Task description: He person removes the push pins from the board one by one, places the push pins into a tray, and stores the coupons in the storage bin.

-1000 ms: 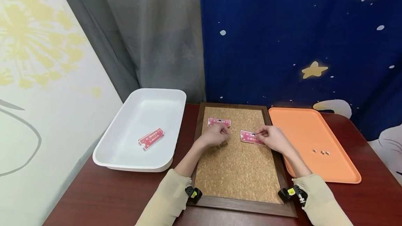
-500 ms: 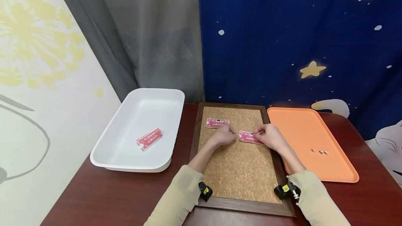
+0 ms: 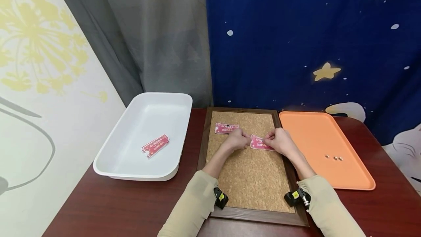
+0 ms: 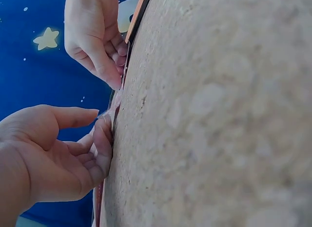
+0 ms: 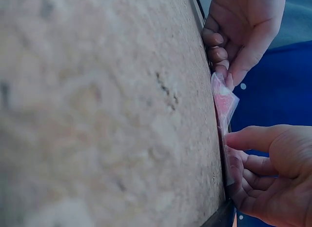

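A pink printed coupon [image 3: 258,143] lies over the corkboard [image 3: 246,185], its left end bent up in the right wrist view. My left hand [image 3: 239,139] pinches that left end with thumb and fingertips. At the coupon's upper middle, my right hand [image 3: 279,141] has its thumb and fingertips together around a small thumbtack, mostly hidden by the fingers. In the right wrist view the right thumb is right against the coupon [image 5: 224,102]. Another pink coupon [image 3: 227,128] lies to the upper left, with a dark tack head at its top middle.
A white tub [image 3: 144,120] to the left holds a few overlapping pink coupons [image 3: 155,145]. On the right, an orange tray [image 3: 315,134] bears several small silvery tacks [image 3: 335,158]. The board's dark wooden frame [image 3: 260,215] borders the cork, and curtains hang behind the table [image 3: 108,207].
My left hand has moved right, from below the upper-left coupon to the left end of the other coupon, which is now slightly turned. The right hand stays at that coupon.
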The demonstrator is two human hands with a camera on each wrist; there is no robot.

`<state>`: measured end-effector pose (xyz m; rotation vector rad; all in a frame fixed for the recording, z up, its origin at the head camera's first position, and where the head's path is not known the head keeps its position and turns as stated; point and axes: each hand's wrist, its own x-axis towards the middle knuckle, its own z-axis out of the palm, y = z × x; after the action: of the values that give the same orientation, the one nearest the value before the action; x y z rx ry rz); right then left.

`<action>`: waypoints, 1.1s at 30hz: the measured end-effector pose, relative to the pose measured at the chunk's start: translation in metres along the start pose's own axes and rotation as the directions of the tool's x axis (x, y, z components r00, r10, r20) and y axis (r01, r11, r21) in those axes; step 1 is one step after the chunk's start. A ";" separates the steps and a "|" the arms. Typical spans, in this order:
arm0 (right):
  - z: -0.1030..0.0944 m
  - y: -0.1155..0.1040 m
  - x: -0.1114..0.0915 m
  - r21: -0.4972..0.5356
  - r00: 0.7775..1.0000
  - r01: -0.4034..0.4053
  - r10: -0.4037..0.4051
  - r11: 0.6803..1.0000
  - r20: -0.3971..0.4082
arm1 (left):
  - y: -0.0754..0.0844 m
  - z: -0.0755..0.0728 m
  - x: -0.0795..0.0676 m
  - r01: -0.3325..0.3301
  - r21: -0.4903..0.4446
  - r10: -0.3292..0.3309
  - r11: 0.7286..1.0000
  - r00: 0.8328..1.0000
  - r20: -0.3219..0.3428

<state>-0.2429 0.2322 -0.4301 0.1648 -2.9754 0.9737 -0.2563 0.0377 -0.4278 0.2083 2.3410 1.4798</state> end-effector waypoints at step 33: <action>0.002 0.000 0.006 -0.004 0.997 -0.070 0.070 0.998 0.020 | 0.001 0.005 -0.001 0.004 0.077 -0.002 0.997 1.000 -0.027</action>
<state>-0.2491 0.2298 -0.4316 0.0721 -3.0200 0.9801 -0.2532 0.0416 -0.4289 0.2059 2.4211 1.4010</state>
